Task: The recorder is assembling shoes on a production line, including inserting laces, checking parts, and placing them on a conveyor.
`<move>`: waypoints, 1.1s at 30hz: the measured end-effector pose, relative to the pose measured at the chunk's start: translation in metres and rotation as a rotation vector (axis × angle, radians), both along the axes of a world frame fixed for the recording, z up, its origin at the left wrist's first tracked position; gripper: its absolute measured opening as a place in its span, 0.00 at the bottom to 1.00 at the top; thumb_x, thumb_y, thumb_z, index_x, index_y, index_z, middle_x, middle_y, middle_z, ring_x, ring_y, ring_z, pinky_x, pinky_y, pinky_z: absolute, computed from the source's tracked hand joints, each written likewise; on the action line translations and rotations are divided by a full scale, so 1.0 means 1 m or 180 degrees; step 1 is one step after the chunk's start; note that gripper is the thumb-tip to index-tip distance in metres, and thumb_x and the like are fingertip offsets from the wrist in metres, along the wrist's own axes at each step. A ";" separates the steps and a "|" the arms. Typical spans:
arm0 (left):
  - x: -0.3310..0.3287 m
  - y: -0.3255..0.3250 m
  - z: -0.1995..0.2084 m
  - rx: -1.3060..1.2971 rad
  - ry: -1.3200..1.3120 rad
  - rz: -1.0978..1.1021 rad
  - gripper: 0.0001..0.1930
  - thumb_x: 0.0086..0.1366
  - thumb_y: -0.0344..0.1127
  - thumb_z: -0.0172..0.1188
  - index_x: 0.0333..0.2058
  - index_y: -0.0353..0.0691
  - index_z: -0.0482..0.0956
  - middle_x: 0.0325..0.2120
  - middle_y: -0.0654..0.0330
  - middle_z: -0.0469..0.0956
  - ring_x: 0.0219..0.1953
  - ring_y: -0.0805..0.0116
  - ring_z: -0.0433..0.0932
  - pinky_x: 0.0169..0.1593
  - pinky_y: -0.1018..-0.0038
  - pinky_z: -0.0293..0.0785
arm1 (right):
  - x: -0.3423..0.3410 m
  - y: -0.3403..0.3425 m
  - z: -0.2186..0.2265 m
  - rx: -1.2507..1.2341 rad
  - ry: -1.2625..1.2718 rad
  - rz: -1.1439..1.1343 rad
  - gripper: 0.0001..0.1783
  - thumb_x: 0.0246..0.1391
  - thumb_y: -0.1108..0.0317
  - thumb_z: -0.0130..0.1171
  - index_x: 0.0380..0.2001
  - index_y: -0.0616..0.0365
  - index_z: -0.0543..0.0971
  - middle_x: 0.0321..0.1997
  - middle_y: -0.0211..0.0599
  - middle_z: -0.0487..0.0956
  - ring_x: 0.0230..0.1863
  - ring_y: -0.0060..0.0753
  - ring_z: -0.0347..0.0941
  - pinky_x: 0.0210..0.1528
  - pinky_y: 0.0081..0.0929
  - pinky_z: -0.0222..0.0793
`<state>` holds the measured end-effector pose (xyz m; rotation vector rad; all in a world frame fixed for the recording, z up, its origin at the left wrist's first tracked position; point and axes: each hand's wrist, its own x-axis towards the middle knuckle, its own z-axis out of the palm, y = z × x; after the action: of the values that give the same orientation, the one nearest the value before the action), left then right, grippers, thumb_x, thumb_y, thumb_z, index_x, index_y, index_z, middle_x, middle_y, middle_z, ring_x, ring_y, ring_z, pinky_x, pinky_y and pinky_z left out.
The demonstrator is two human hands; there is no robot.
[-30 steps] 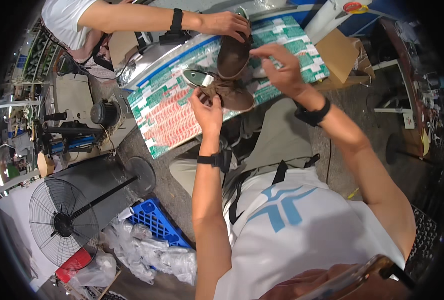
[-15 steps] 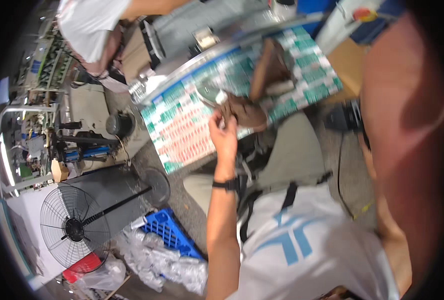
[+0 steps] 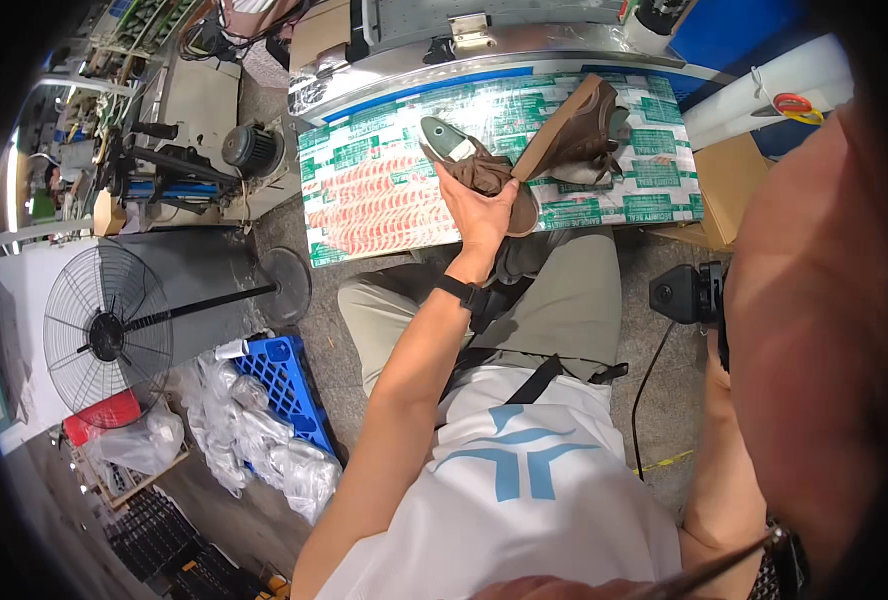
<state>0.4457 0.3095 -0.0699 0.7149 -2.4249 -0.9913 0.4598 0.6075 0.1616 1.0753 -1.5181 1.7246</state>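
A: What stands on the left?
B: A floor fan [image 3: 108,337] with a round wire cage. Beside its cage, on the near side, is a red object [image 3: 101,415]. A little to the right, clear plastic bags [image 3: 264,430] lie against a blue crate [image 3: 289,375].

A: And farther off on that side?
B: A dark motor [image 3: 250,149], just left of the table [image 3: 374,215], whose top is covered in green, white and red printing.

A: Where are the shoes?
B: Both are over that table. The first brown shoe [image 3: 479,170] is around its middle, green insole showing toward the far left, toe toward the near right.

A: Is a hand on it?
B: The left hand [image 3: 479,215] has it, partly closed from the near side: thumb on the right, fingers on the left. I can't tell how much of its weight rests on the table.

A: And the other shoe?
B: The second brown shoe [image 3: 579,140] lies just to the right, tipped on its side, sole facing left.

A: What about the right hand?
B: It's outside the view, so I can't tell its state; only the right arm [image 3: 814,300] shows, raised close, with a cardboard box [image 3: 732,190] beyond it.
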 end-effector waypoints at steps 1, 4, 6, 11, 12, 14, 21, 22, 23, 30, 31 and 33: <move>-0.003 0.023 -0.013 0.0527 -0.0039 -0.0298 0.71 0.51 0.41 0.86 0.78 0.21 0.40 0.73 0.27 0.56 0.77 0.32 0.56 0.80 0.52 0.54 | 0.018 0.003 0.015 0.0308 -0.0019 -0.0311 0.25 0.76 0.57 0.50 0.65 0.63 0.77 0.60 0.42 0.81 0.55 0.33 0.78 0.67 0.41 0.73; 0.001 0.065 -0.022 0.1061 -0.0302 -0.0628 0.71 0.50 0.39 0.85 0.80 0.27 0.39 0.73 0.28 0.58 0.77 0.34 0.58 0.80 0.52 0.57 | 0.044 -0.004 0.039 0.0736 0.0051 -0.0774 0.26 0.76 0.56 0.49 0.66 0.63 0.76 0.60 0.43 0.81 0.56 0.34 0.78 0.67 0.41 0.73; 0.007 0.076 -0.028 0.1374 -0.0375 -0.0861 0.72 0.49 0.38 0.85 0.81 0.30 0.39 0.72 0.30 0.60 0.75 0.35 0.62 0.78 0.53 0.60 | 0.048 -0.002 0.047 0.0801 0.0066 -0.0847 0.26 0.77 0.55 0.49 0.66 0.63 0.76 0.61 0.43 0.81 0.57 0.35 0.78 0.67 0.42 0.73; -0.002 0.058 -0.016 0.1645 -0.0025 -0.1270 0.72 0.47 0.34 0.83 0.79 0.23 0.37 0.68 0.30 0.67 0.72 0.39 0.69 0.75 0.56 0.66 | 0.037 0.016 0.038 0.0697 0.0024 -0.0574 0.27 0.78 0.54 0.48 0.67 0.62 0.76 0.62 0.44 0.81 0.58 0.37 0.78 0.68 0.43 0.73; -0.005 0.075 -0.010 0.0881 -0.0416 -0.0861 0.72 0.47 0.33 0.84 0.79 0.24 0.37 0.67 0.29 0.67 0.71 0.37 0.69 0.74 0.55 0.67 | 0.018 0.004 0.038 0.0707 -0.0009 -0.0574 0.27 0.78 0.53 0.48 0.67 0.62 0.76 0.62 0.44 0.81 0.58 0.37 0.78 0.69 0.43 0.73; 0.000 0.062 -0.024 0.0942 -0.0216 -0.0781 0.73 0.47 0.35 0.86 0.80 0.27 0.37 0.67 0.29 0.67 0.70 0.35 0.69 0.73 0.54 0.67 | -0.020 -0.030 0.037 0.0663 0.0013 -0.0387 0.28 0.78 0.53 0.48 0.67 0.62 0.76 0.63 0.45 0.81 0.59 0.37 0.78 0.69 0.43 0.73; -0.012 0.060 -0.019 0.1064 -0.0310 -0.0616 0.72 0.47 0.40 0.86 0.81 0.34 0.41 0.63 0.36 0.71 0.66 0.38 0.73 0.70 0.52 0.72 | -0.033 -0.048 -0.171 0.1625 -0.2521 -0.1184 0.35 0.64 0.61 0.71 0.69 0.66 0.73 0.64 0.50 0.77 0.53 0.41 0.80 0.55 0.34 0.78; -0.014 0.055 -0.027 0.1087 -0.0282 -0.0600 0.72 0.47 0.40 0.86 0.81 0.34 0.41 0.63 0.36 0.71 0.66 0.38 0.73 0.70 0.52 0.72 | -0.028 -0.050 -0.209 0.1341 -0.2915 -0.1154 0.39 0.65 0.59 0.72 0.71 0.69 0.70 0.66 0.53 0.76 0.53 0.40 0.81 0.55 0.34 0.79; -0.015 0.045 -0.044 0.1400 -0.0090 -0.0651 0.71 0.46 0.38 0.85 0.81 0.35 0.42 0.62 0.37 0.72 0.64 0.39 0.75 0.68 0.53 0.74 | -0.020 -0.055 -0.233 0.1261 -0.3323 -0.1136 0.44 0.66 0.56 0.72 0.73 0.71 0.65 0.68 0.58 0.73 0.55 0.42 0.81 0.56 0.34 0.79; 0.047 -0.029 -0.051 0.1480 0.0393 -0.0686 0.65 0.46 0.33 0.82 0.80 0.39 0.50 0.61 0.42 0.76 0.57 0.46 0.83 0.62 0.58 0.81 | -0.045 -0.124 -0.283 0.0123 -0.4304 -0.1452 0.61 0.64 0.51 0.74 0.77 0.84 0.48 0.72 0.69 0.67 0.62 0.48 0.79 0.62 0.40 0.77; 0.051 -0.037 -0.049 0.1322 0.0081 -0.0490 0.65 0.47 0.33 0.83 0.81 0.41 0.50 0.61 0.43 0.76 0.58 0.46 0.83 0.62 0.57 0.81 | -0.060 -0.135 -0.297 -0.0207 -0.4596 -0.1808 0.59 0.62 0.49 0.77 0.71 0.87 0.55 0.71 0.66 0.69 0.64 0.48 0.76 0.66 0.43 0.74; 0.062 -0.057 -0.043 0.1185 0.0053 -0.0274 0.66 0.47 0.36 0.84 0.81 0.43 0.51 0.61 0.44 0.76 0.62 0.44 0.79 0.63 0.54 0.79 | -0.075 -0.146 -0.280 -0.0490 -0.4752 -0.1473 0.57 0.61 0.48 0.78 0.68 0.85 0.57 0.70 0.66 0.70 0.65 0.48 0.75 0.67 0.44 0.73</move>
<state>0.5072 0.2528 -0.1132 0.7215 -2.2962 -1.5010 0.3851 0.4617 -0.1182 -0.9158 -2.0347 2.2401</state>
